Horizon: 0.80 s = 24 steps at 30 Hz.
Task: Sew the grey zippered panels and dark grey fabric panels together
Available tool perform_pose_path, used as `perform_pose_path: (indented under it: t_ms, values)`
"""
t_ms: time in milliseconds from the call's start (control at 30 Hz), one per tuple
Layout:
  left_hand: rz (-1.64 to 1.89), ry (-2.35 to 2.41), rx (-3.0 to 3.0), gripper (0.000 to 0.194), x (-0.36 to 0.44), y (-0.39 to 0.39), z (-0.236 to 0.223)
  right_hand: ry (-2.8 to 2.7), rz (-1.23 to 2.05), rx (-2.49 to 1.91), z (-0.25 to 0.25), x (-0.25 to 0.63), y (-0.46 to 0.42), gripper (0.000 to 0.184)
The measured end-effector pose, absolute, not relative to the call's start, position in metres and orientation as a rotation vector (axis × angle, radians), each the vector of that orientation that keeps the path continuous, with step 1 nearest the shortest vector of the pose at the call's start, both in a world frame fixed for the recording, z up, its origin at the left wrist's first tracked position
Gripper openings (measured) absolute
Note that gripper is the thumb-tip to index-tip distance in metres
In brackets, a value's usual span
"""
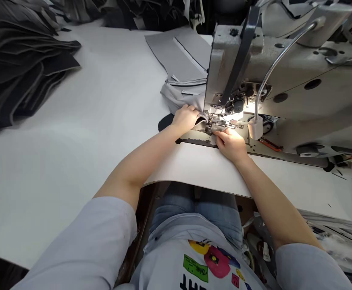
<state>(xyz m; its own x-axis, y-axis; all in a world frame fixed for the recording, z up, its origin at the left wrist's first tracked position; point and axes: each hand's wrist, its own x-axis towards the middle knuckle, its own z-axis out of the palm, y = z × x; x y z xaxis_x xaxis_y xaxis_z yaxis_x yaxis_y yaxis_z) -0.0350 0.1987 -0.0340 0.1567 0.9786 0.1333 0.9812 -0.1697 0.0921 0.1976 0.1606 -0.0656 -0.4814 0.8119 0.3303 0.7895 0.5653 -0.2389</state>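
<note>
Light grey fabric lies bunched against the left side of an industrial sewing machine. My left hand is closed on the edge of this fabric, just left of the presser foot. At the front of the lit needle area, my right hand has its thumb and fingers pinched close to the metal attachment by the foot. Whatever lies between those fingertips is too small to make out. Flat grey pieces with white strips spread out behind the bunched fabric.
A tall stack of dark fabric pieces stands at the left of the white table. More dark cloth is heaped along the back. A flexible lamp hangs right of the needle, near an orange-handled tool.
</note>
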Motion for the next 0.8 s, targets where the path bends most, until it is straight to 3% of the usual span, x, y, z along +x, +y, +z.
perform_pose_path:
  t_ms: [133, 267, 400, 533, 600, 700, 800]
  values:
    - [-0.279, -2.414, -2.207, 0.042, -0.043, 0.153, -0.017, -2.391, 0.069, -1.194, -0.063, 0.191, 0.152, 0.043]
    - [-0.347, -2.557, -2.433, 0.032, -0.036, 0.097, 0.005, -2.453, 0.115, -0.789, -0.055, 0.160, 0.133, 0.062]
    - [-0.784, -2.912, -2.607, 0.023, -0.046, 0.070, 0.016, -2.519, 0.301, -0.743, -0.055, 0.140, 0.122, 0.076]
    - [-1.228, -3.368, -2.352, 0.025, -0.060, 0.072, 0.016, -2.448, 0.498, -0.889, -0.056, 0.141, 0.122, 0.073]
    - [-1.347, -3.236, -2.466, 0.037, -0.072, 0.078, 0.019, -2.407, 0.500, -0.847, -0.056, 0.140, 0.119, 0.070]
    - [-1.357, -2.586, -2.566, 0.050, -0.115, 0.088, 0.028, -2.346, 0.629, -0.733, -0.055, 0.126, 0.113, 0.067]
    - [-0.853, -2.220, -2.372, 0.050, -0.185, 0.103, 0.021, -2.399, 0.695, -0.724, -0.053, 0.101, 0.119, 0.039]
